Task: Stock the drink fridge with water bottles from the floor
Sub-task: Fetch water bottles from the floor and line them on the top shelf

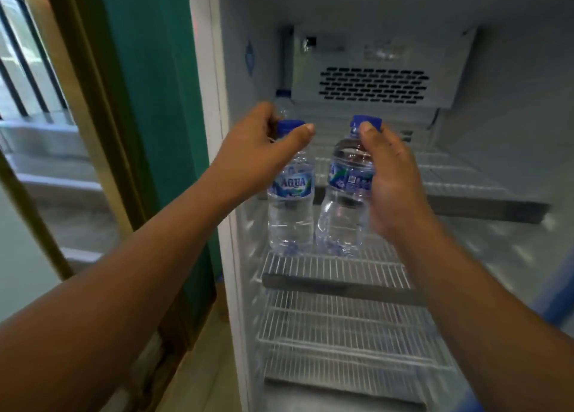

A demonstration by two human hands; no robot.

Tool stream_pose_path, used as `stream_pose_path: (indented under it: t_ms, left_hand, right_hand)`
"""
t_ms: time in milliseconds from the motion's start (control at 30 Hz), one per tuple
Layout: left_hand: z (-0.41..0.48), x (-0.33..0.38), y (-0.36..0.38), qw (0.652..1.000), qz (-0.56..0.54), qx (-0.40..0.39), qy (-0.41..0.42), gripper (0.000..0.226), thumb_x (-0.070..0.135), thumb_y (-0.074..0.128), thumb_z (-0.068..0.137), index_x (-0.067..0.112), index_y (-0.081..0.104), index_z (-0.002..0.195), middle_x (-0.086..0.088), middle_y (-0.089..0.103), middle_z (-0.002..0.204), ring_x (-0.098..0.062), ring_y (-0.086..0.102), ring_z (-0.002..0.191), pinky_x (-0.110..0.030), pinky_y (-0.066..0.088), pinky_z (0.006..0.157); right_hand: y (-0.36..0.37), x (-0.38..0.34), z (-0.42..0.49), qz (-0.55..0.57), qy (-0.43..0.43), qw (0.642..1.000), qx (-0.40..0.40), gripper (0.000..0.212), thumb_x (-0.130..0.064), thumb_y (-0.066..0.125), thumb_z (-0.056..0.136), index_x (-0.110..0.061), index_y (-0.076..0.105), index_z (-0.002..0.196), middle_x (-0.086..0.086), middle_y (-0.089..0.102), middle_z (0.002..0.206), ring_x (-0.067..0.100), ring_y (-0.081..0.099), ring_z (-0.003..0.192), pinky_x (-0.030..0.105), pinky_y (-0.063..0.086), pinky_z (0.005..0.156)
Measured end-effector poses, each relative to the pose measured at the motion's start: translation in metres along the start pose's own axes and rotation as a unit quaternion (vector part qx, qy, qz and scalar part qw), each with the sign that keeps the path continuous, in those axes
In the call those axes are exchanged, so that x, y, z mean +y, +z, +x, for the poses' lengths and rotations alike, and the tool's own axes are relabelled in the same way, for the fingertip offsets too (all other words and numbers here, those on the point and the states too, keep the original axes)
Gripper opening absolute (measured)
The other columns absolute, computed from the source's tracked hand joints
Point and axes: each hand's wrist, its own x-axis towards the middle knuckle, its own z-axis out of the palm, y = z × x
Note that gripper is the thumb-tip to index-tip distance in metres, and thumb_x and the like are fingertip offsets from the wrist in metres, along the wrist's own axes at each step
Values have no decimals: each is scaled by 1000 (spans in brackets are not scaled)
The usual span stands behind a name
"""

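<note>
Two clear water bottles with blue caps and blue Aqua labels are held upright in front of the open fridge. My left hand grips the left bottle by its neck and cap. My right hand grips the right bottle around its neck and upper body. Both bottle bases hang just above the front of a white wire shelf. A third bottle stands at the back left of the upper shelf, mostly hidden behind my left hand.
The fridge interior is white, with a vented fan housing at the back top. Several wire shelves lie below. A green wall and a gold-framed window are to the left.
</note>
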Motion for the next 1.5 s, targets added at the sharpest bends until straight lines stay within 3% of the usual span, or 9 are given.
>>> stream_pose_path:
  t_ms: [100, 300, 500, 667, 867, 967, 1100, 1333, 1500]
  left_hand:
    - [33, 12, 12, 999, 36, -9, 21, 44, 53, 59, 82, 11, 52, 91, -13, 67, 86, -28, 65, 79, -38, 52, 68]
    - [89, 16, 30, 995, 86, 5, 44, 50, 55, 60, 80, 6, 53, 91, -15, 62, 78, -28, 59, 70, -44, 52, 68]
    - [142, 5, 42, 989, 145, -24, 2, 39, 56, 59, 79, 21, 43, 72, -4, 53, 71, -19, 53, 66, -34, 45, 60]
    - [178, -9, 52, 971, 235, -39, 14, 41, 57, 58, 80, 21, 43, 70, -1, 49, 69, -13, 47, 60, -27, 34, 50]
    - [210, -36, 60, 948, 308, -64, 58, 57, 62, 55, 78, 8, 60, 94, -9, 62, 87, -26, 60, 79, -34, 50, 69]
    - [217, -46, 65, 931, 355, -61, 67, 49, 61, 53, 80, 12, 50, 84, -6, 54, 80, -25, 55, 75, -32, 43, 66]
    - [224, -56, 71, 915, 397, -61, 49, 49, 64, 48, 81, 15, 46, 85, -4, 51, 83, -24, 48, 80, -40, 36, 80]
    - [228, -71, 80, 899, 432, -67, 32, 57, 69, 42, 81, 15, 50, 94, -11, 60, 100, -33, 54, 102, -48, 31, 97]
    - [226, -72, 79, 895, 438, -65, 45, 66, 75, 38, 78, 15, 53, 100, -13, 63, 106, -35, 55, 103, -50, 30, 97]
  right_hand:
    - [-9, -8, 32, -7, -27, 1000, 0, 13, -26, 51, 95, -23, 62, 89, -4, 63, 76, 14, 64, 73, 29, 54, 62]
    - [-26, -10, 87, -36, -46, 998, 7, 10, -29, 53, 94, -28, 62, 92, -5, 66, 83, 8, 65, 74, 24, 55, 62]
    - [-35, 4, 128, -68, -47, 996, 15, 9, -30, 52, 94, -30, 60, 91, -5, 65, 88, 0, 65, 68, 15, 51, 55]
    - [-36, 23, 156, -108, -50, 993, 8, 10, -29, 52, 95, -31, 60, 88, -7, 65, 83, -6, 63, 60, 12, 50, 55]
    - [-31, 47, 185, -125, -63, 990, -35, 7, -27, 55, 94, -21, 59, 91, -4, 64, 80, -1, 65, 64, 16, 50, 58]
    - [-29, 60, 199, -130, -56, 990, -25, 8, -28, 57, 93, -20, 59, 93, -1, 65, 83, 0, 66, 67, 18, 51, 59]
    - [-31, 80, 210, -154, -51, 987, -13, 8, -30, 57, 93, -24, 61, 90, -3, 65, 82, -5, 63, 64, 13, 48, 58]
    - [-39, 97, 217, -191, -87, 978, -16, 5, -37, 55, 93, -37, 60, 91, -5, 66, 92, 12, 64, 88, 28, 51, 86]
    - [-38, 101, 218, -193, -72, 978, -25, 6, -40, 54, 92, -37, 60, 91, -5, 67, 92, 9, 64, 85, 27, 51, 82]
